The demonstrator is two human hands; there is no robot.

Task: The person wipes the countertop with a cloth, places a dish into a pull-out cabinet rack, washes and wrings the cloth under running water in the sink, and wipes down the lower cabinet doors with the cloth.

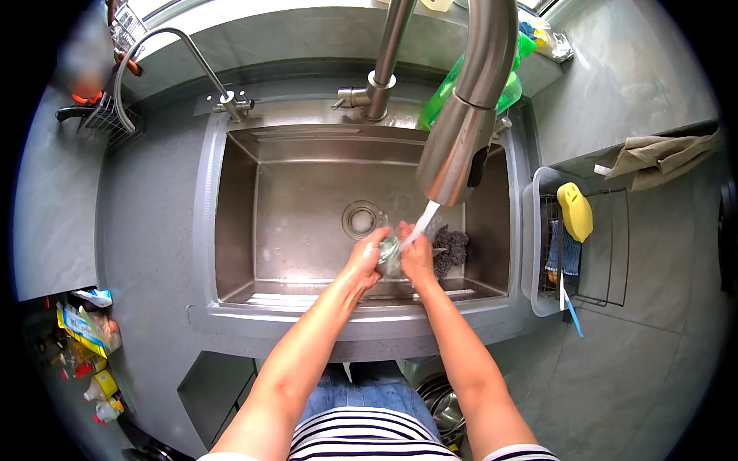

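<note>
Both hands are low inside a steel sink (pixel 296 188), under a running faucet (pixel 460 134). My left hand (pixel 367 257) is wrapped round one side of a clear, slightly greenish vessel (pixel 390 257), which looks like a glass. On its other side my right hand (pixel 417 257) is closed against it, right below the water stream (pixel 422 221). Splashing and blur hide the vessel's exact shape. Just right of my right hand lies a dark grey, shaggy scrubber or cloth (pixel 452 250). The drain (pixel 361 220) is just beyond my left hand.
A thin curved tap (pixel 231 104) stands behind the sink's left corner. Green bottles (pixel 446 96) stand behind the main faucet. To the right hangs a plastic basket (pixel 536 288) with a yellow sponge (pixel 574 211) and a blue cloth. Packages and bottles (pixel 92 338) are at lower left.
</note>
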